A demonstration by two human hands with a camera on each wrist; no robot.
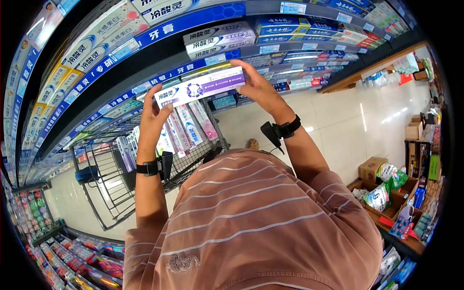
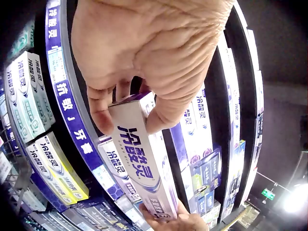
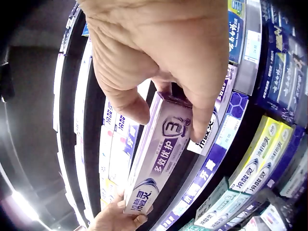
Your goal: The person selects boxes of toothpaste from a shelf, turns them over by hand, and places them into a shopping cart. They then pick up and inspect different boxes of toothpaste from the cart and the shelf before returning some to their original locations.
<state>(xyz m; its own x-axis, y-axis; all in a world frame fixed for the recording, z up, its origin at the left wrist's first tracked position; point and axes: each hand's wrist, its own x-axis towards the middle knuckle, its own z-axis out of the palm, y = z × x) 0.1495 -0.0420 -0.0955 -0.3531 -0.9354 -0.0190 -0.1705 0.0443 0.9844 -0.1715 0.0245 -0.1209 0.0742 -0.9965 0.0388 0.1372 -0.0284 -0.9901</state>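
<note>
A long white and purple toothpaste box [image 1: 200,87] is held level between both hands, in front of the shelf. My left hand [image 1: 153,118] grips its left end, thumb below and fingers above. At the other end my right hand [image 1: 261,92] pinches it the same way. In the left wrist view the box [image 2: 139,159] runs down from the left hand [image 2: 149,57] to the right hand's fingers. The right wrist view shows the box [image 3: 161,149] with its far end in the left hand [image 3: 118,216] and its near end in the right hand [image 3: 159,57].
Shelves of toothpaste boxes [image 1: 220,38] curve along the front and left. A wire cart [image 1: 113,195] with several boxes [image 1: 188,125] inside stands below the left arm. Pale floor [image 1: 338,116] lies to the right, with cartons [image 1: 372,168] and bags [image 1: 379,197] beyond.
</note>
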